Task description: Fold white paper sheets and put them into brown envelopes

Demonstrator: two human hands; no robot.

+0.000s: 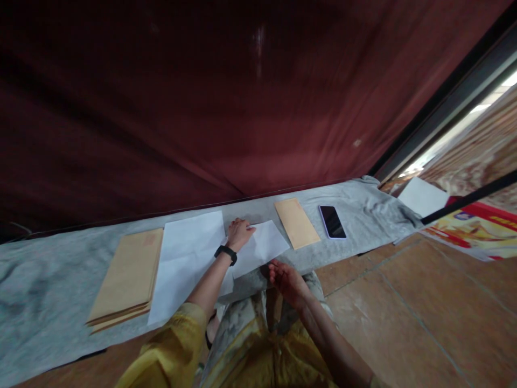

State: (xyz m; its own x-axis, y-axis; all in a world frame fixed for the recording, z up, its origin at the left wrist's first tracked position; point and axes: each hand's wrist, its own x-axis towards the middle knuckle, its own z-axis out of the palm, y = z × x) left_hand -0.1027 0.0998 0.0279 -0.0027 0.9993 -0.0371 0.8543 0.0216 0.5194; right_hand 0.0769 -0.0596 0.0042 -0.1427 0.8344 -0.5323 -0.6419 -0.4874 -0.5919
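My left hand (240,235), with a black band on its wrist, rests on a folded white sheet of paper (266,242). Its fingers are bent and pressed against the paper near its left end. Just off the sheet's near edge is my right hand (288,283), palm turned upward, fingers loosely curled and a little apart, with nothing visible in them. Larger white sheets (188,258) lie flat to the left, partly under my left forearm. A single brown envelope (297,223) lies to the right of the folded sheet.
A stack of brown envelopes (127,269) sits left on the grey cloth (44,291) covering the narrow bench. A phone (333,222) lies at the right. Dark red fabric (242,108) hangs behind. A colourful printed box (480,229) is on the tiled floor side.
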